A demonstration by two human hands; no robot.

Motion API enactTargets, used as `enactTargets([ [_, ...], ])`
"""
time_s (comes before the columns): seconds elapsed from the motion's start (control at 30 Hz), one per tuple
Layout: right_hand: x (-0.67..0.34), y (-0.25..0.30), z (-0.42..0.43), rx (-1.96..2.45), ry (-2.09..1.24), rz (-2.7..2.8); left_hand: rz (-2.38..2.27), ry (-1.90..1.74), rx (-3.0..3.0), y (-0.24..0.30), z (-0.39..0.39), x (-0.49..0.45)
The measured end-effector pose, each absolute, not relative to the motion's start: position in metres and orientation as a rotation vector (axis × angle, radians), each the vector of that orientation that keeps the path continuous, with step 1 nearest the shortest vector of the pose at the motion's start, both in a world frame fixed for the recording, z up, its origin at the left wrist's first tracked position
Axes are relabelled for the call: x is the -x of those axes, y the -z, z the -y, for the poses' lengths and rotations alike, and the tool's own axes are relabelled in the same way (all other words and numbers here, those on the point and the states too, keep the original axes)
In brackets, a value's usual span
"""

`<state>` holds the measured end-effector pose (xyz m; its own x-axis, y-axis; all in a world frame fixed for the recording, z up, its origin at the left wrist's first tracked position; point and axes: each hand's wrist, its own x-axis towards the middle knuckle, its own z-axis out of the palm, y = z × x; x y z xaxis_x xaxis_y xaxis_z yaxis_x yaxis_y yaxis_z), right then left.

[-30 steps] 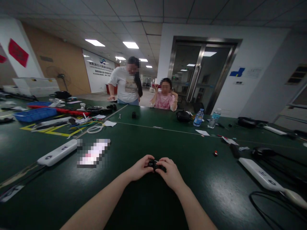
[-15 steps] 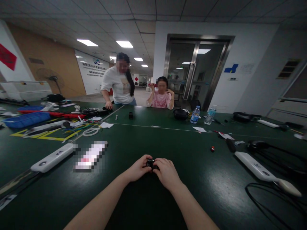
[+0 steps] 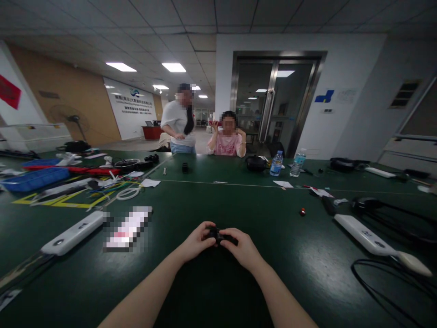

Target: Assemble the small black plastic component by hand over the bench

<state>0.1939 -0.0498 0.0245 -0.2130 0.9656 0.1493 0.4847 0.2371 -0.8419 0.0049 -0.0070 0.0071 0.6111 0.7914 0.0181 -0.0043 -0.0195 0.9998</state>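
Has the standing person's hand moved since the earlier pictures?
Yes: the standing person's hand has come up from the table and moved right in the picture, toward the glass doors.

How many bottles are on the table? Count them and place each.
2: one bottle across the table, right of the person in pink; the other bottle just right of it.

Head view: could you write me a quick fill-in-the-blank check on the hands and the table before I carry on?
1. The left hand and right hand hold a small object coloured ____.
2. The tabletop is dark ____.
3. The blue tray lies to the ____ of both hands.
4. The water bottles stand to the ____ of both hands.

Missing words: black; green; left; right.
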Motion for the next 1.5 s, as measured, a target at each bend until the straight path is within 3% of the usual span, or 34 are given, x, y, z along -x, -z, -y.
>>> enactTargets([
  [1.5, -0.189, -0.027, 0.056, 1.358, -0.776, 1.802, -0.645, -0.725, -1.443, -0.010, 0.010, -0.006],
])
